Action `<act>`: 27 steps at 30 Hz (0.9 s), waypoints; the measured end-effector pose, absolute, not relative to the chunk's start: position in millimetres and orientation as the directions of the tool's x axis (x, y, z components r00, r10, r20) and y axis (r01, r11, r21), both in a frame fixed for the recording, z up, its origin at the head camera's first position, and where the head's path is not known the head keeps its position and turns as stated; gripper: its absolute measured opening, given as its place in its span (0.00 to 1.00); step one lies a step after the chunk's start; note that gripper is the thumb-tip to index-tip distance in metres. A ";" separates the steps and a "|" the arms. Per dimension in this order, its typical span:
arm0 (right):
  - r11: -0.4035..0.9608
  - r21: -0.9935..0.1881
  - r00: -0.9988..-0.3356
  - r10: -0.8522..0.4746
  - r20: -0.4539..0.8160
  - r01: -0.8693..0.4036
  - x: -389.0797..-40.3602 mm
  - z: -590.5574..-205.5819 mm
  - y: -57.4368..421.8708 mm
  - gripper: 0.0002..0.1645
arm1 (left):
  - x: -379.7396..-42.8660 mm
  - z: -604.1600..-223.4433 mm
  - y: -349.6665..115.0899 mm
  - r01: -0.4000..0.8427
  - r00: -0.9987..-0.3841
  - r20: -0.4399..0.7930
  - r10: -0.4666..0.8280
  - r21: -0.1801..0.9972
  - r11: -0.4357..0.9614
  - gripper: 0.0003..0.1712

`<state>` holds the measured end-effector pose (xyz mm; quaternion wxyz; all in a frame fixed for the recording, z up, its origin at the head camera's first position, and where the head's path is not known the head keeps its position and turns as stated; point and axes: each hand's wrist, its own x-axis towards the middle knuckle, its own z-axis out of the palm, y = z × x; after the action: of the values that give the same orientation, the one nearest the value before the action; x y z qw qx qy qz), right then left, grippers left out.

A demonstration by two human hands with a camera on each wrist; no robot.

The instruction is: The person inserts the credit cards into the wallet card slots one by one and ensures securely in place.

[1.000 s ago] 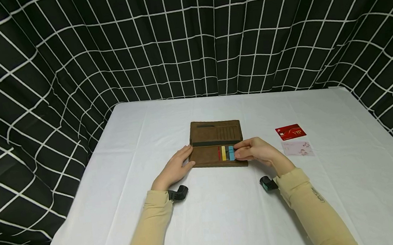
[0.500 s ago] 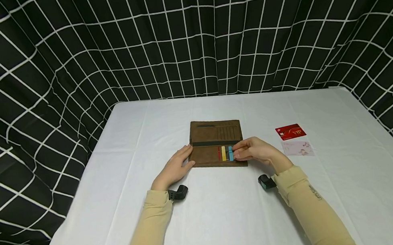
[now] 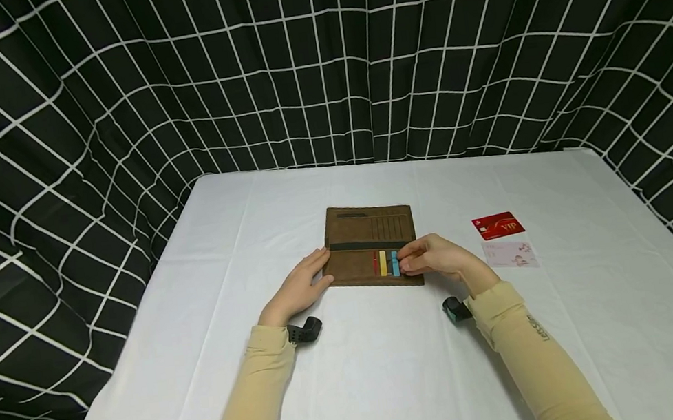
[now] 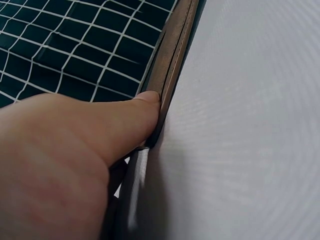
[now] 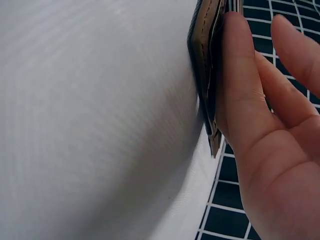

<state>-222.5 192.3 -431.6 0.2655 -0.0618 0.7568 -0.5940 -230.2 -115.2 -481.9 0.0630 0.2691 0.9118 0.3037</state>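
Note:
A brown wallet (image 3: 351, 267) lies spread out on the white table, with the ends of several coloured cards showing in the slots of its near half. Red and yellow (image 3: 383, 263) ends come first, and a blue card (image 3: 395, 263) end is furthest right. My left hand (image 3: 299, 288) rests at the wallet's left edge; in the left wrist view the thumb (image 4: 127, 117) presses along that edge. At the blue card's right side are the fingertips of my right hand (image 3: 442, 258). In the right wrist view its fingers are fairly straight, one tip touching the wallet's slot side.
Right of the wallet lie a red VIP card (image 3: 498, 225) and, just nearer, a pale pink card (image 3: 509, 254) with a floral print. A black cloth (image 3: 320, 66) with a white grid hangs behind and beside the white table (image 3: 367, 373).
My right hand has shifted slightly left against the blue card, whose showing end looks a little narrower. The left hand and the wallet have stayed in place.

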 end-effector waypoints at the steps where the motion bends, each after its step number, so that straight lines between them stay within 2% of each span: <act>1: 0.298 -0.930 -0.853 -0.404 -0.329 0.217 -222.1 -431.6 192.0 0.22 | -230.3 -482.3 -115.1 0.451 -0.848 0.048 0.528 0.588 0.671 0.33; 9: 0.296 -0.934 -0.875 -0.376 -0.306 0.199 -217.1 -430.8 198.4 0.20 | -230.3 -482.6 -114.5 0.451 -0.849 0.053 0.525 0.590 0.670 0.34; 14: 0.239 -0.957 -0.891 -0.381 -0.247 0.163 -212.1 -432.0 215.1 0.25 | -230.0 -480.7 -115.3 0.448 -0.852 0.052 0.522 0.588 0.673 0.34; 20: 0.278 -0.947 -0.904 -0.343 -0.254 0.161 -203.6 -433.5 238.7 0.31 | -230.1 -481.5 -115.9 0.455 -0.851 0.063 0.522 0.585 0.672 0.34; 27: 0.286 -0.950 -0.926 -0.309 -0.218 0.128 -195.4 -432.6 267.2 0.33 | -229.5 -484.1 -114.8 0.450 -0.853 0.061 0.519 0.590 0.671 0.34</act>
<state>-195.4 267.2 -432.6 0.1839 -0.0580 0.7804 -0.5948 -229.5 -114.8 -484.1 0.0562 0.2655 0.9122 0.3069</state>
